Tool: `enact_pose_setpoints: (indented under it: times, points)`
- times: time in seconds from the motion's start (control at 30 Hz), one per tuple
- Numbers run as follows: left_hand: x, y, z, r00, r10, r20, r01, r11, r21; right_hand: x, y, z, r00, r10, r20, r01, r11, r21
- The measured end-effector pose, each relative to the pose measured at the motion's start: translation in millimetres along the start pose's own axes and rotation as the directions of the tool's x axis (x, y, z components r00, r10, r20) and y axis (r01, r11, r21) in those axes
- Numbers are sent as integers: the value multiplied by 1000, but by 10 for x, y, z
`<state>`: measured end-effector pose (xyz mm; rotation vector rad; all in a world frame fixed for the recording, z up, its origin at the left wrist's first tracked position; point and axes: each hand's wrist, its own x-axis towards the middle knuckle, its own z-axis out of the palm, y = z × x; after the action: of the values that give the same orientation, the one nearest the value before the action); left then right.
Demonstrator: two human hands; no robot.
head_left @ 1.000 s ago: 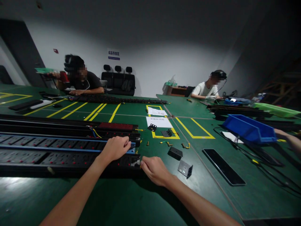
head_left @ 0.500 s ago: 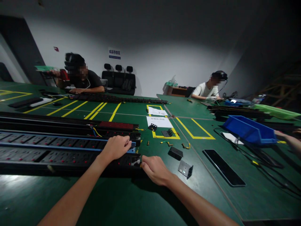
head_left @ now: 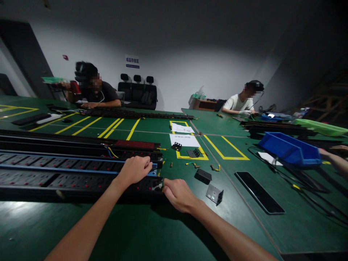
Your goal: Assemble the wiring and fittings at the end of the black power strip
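Two long black power strips with rows of sockets and red marks lie side by side; the nearer power strip [head_left: 73,182] has an open end at the right, and the farther power strip [head_left: 65,164] is edged in blue. My left hand [head_left: 133,170] is closed over them close to that end, its fingertips curled down on the far side. Against the open end of the nearer strip, my right hand [head_left: 178,194] is closed with thumb and fingers together. Something small and yellowish shows at its fingertips, mostly hidden. A black end bracket [head_left: 203,176] and a metal angle bracket [head_left: 214,194] lie right of it.
More dark rails [head_left: 81,141] lie behind the strips. Short yellow-green wires [head_left: 192,165], paper labels [head_left: 185,140], a phone [head_left: 259,193], cables and a blue bin [head_left: 289,148] with another person's hand [head_left: 333,159] beside it are to the right. Two people sit across the table.
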<state>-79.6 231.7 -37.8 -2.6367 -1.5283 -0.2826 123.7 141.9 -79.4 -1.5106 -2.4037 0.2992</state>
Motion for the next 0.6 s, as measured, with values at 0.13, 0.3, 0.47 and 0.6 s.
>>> enact_pose_setpoints:
  times: [0.13,0.3,0.47,0.6]
  points:
    - [5,18,-4,1000,-7,3,7,1000,9,25,-13,-1,1000,0,25,1,1000,-30]
    - [10,24,-5,1000,-10,4,10,1000,-4,43,9,12,999,2,42,-2,1000,-2]
    - [2,-1,-1,1000,-6,-1,6,1000,-19,34,19,11,999,16,34,-16,1000,10]
    - [1,-13,5,1000,-1,-2,1,1000,-19,21,6,0,999,10,33,-10,1000,0]
